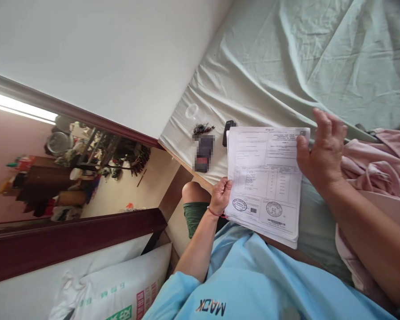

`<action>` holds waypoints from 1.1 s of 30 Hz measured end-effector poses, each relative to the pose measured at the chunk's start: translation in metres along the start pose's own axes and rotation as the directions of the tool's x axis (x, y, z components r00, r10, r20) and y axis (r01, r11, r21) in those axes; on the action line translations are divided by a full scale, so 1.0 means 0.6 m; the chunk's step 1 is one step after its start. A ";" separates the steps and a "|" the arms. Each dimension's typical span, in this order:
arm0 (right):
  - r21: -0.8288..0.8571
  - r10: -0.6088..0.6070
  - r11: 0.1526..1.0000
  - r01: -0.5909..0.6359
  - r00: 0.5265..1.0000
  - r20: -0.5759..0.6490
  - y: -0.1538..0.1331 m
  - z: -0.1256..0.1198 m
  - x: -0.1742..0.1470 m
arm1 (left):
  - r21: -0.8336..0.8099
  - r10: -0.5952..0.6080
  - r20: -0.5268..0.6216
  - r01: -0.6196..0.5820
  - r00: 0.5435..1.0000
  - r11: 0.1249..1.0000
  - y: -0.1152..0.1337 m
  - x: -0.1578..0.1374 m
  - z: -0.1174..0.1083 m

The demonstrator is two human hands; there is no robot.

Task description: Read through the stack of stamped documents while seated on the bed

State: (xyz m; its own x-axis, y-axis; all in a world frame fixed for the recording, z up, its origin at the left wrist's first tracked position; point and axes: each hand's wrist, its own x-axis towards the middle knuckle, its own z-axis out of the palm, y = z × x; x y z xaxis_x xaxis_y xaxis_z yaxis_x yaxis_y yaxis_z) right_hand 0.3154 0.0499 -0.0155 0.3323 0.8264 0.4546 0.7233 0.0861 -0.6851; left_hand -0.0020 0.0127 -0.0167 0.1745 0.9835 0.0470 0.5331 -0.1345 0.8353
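Papers: left hand (221,194) is pinching the document stack (266,182) at its edge; right hand (322,149), fingers spread open, is pressing the opposite corner—best keeping sheets squared.

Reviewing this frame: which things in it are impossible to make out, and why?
- Head view: print on the stack of papers is too small to read.
- Dark object on the bed sheet: blurred, so it cannot be identified.
- Sheets below the top page are covered by it.
- Left hand fingers curl behind the papers' edge.
- Right hand: its palm faces away.
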 end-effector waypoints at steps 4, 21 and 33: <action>-0.054 -0.149 0.987 0.151 0.988 0.025 -0.008 0.000 0.000 | 0.037 0.055 0.035 -0.056 0.998 0.998 0.005 -0.002 0.002; -0.128 -0.093 0.986 0.111 0.986 0.138 -0.023 0.006 -0.004 | 0.139 0.067 0.055 -0.074 0.996 0.987 0.014 -0.005 0.007; -0.288 0.010 0.917 0.275 0.708 0.706 -0.040 0.004 0.079 | 0.200 0.076 0.052 -0.085 0.996 0.976 0.026 0.000 0.011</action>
State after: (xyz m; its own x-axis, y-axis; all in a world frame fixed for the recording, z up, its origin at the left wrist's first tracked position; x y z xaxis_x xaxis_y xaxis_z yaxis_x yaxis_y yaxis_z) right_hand 0.3124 0.0885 0.0213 -0.1853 0.9789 -0.0864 0.9294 0.1460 -0.3390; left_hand 0.0119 0.0095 -0.0074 0.2572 0.9629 0.0821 0.6711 -0.2391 0.7017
